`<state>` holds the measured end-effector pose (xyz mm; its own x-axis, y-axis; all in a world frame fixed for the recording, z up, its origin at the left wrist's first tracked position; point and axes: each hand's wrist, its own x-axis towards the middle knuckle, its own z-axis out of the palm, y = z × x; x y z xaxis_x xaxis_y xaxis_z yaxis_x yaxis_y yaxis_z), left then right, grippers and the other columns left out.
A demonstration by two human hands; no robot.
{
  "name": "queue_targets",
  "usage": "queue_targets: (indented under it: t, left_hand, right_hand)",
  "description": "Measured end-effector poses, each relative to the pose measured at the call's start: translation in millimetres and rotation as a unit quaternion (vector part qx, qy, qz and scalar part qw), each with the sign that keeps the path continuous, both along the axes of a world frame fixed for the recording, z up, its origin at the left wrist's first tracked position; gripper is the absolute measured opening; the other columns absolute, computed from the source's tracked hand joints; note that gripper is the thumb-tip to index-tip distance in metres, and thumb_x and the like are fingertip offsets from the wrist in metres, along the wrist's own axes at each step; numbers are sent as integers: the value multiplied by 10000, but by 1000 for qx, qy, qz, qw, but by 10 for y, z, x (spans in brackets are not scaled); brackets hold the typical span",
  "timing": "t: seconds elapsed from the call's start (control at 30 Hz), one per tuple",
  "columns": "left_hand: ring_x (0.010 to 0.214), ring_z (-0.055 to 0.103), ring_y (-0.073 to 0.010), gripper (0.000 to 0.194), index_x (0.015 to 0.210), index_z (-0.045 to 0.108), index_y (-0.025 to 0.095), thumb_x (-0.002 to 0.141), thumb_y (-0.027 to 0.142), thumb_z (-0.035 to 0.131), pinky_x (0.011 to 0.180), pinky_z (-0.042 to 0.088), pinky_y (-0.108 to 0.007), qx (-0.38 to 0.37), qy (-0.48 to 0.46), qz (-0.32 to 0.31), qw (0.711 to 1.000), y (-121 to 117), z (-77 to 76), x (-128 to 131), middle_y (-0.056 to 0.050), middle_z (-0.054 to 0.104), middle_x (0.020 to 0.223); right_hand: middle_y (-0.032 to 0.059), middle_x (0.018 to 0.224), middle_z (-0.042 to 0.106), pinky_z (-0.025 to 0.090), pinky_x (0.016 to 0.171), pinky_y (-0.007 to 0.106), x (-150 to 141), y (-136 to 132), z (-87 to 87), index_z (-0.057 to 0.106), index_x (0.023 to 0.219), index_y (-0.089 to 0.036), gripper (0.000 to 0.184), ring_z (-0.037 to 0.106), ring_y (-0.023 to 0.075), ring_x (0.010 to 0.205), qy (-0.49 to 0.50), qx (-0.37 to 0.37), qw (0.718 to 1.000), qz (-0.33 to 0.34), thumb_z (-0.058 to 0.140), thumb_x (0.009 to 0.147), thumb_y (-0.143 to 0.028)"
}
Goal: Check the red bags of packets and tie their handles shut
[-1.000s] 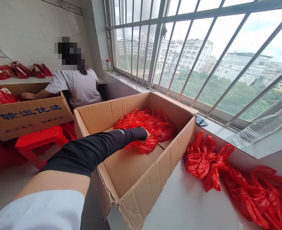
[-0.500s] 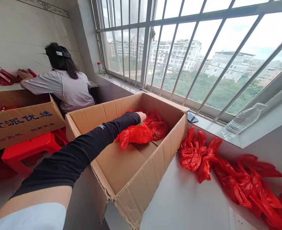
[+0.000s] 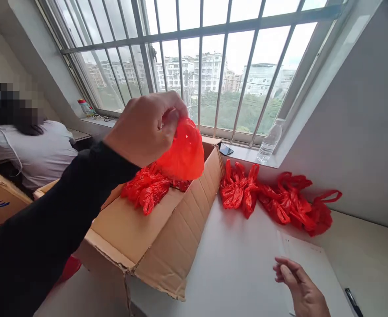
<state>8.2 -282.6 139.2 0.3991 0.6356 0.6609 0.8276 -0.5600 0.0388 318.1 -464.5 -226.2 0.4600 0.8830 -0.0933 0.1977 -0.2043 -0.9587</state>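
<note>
My left hand [image 3: 151, 125], in a black sleeve, pinches a red plastic bag [image 3: 185, 152] by its top and holds it up above the cardboard box [image 3: 177, 246]. Other red plastic bags [image 3: 148, 189] lie inside the box, partly hidden behind my wrist and the lifted bag. Low on the right, my right hand [image 3: 302, 286] hovers over the white table [image 3: 240, 264], its fingers loosely bent and apart with nothing visible in them. Beyond it, a row of tied red plastic bags [image 3: 289, 198] lies along the wall.
A phone [image 3: 226, 149] and a clear plastic bottle [image 3: 269, 141] are on the windowsill. A black pen [image 3: 354, 302] lies at the lower right. To the left, a person in a light shirt [image 3: 42, 149] sits beside another cardboard box [image 3: 2, 198].
My left hand has lifted a red bag up out of the box, toward me. My right hand has come into view at the lower right. The view has turned right.
</note>
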Motion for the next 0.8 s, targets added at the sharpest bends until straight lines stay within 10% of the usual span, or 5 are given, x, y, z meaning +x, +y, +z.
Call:
queue_targets:
  t: [0.13, 0.27, 0.5, 0.8]
  left_hand:
    - [656, 597, -135, 177, 883, 626, 233, 965, 196, 474, 631, 440, -271, -23, -53, -162, 985, -378, -226, 454, 35, 641, 791]
    - [722, 619, -142, 171, 905, 619, 231, 978, 184, 472, 627, 480, -261, -174, -93, -277, 940, -684, -893, 864, 6, 654, 855]
    - [767, 616, -147, 236, 961, 611, 232, 1010, 167, 390, 725, 504, -269, -373, -83, -349, 856, -1102, -1972, 1121, -27, 638, 890]
    - [763, 611, -140, 201, 977, 621, 237, 1004, 183, 429, 700, 517, -261, -414, -117, -282, 858, -1104, -2316, 1022, -20, 638, 888]
  right_hand:
    - [119, 1228, 642, 480, 970, 402, -70, 239, 728, 622, 1278, -234, 536, 590, 287, 1135, 74, 135, 986, 68, 494, 960, -645]
    - [104, 1247, 630, 492, 926, 396, -171, 353, 1065, 593, 1340, -260, 647, 578, 273, 1162, 254, 114, 943, 183, 264, 999, -701]
    - [-1, 791, 549, 444, 712, 281, 107, 103, 710, 675, 1031, -185, 391, 530, 158, 758, 207, 68, 965, 145, 658, 899, -553]
    - [20, 810, 619, 435, 672, 294, 200, -116, 512, 694, 1009, -170, 420, 522, 148, 710, 173, -10, 951, 254, 649, 902, -574]
